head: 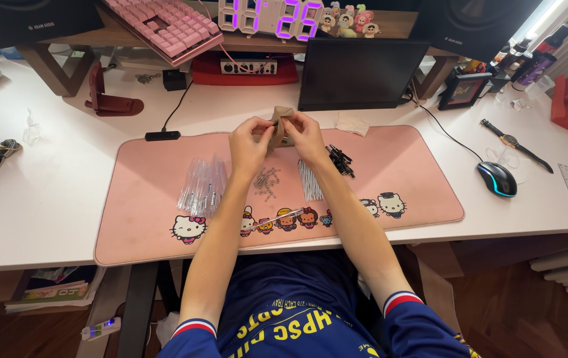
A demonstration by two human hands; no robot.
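**Q:** Head view, nearest first. What do you log?

**Me:** Forearms run up from my blue jersey (284, 318) to the pink desk mat (158, 232) on the white worktop (39, 199). Both hands are raised over the mat's far edge, closed on a small tan paper packet (280, 124). My left hand (249, 147) pinches its left side; my right hand (305, 138) pinches the top right corner. Fingers narrow, thumbs pressed in.

**Q:** How does the packet handle?

**Me:** Judged light, soft and crumpled; it folds under the fingers. Likely tears easily. Best gripped at the edges, where I have it, not the middle. Contents cannot be seen.

**Q:** What lies beneath?

**Me:** On the mat: clear tubes (201, 184) at left, a scatter of small metal springs (267, 181) under my wrists, a bundle of thin white rods (310, 180) beside them, small black parts (340, 160) to the right. All small, loose, prone to roll.

**Q:** Further off?

**Me:** Dark tablet screen (361, 73) behind, mouse (497, 178) well to the right, wristwatch (514, 142) beyond it.
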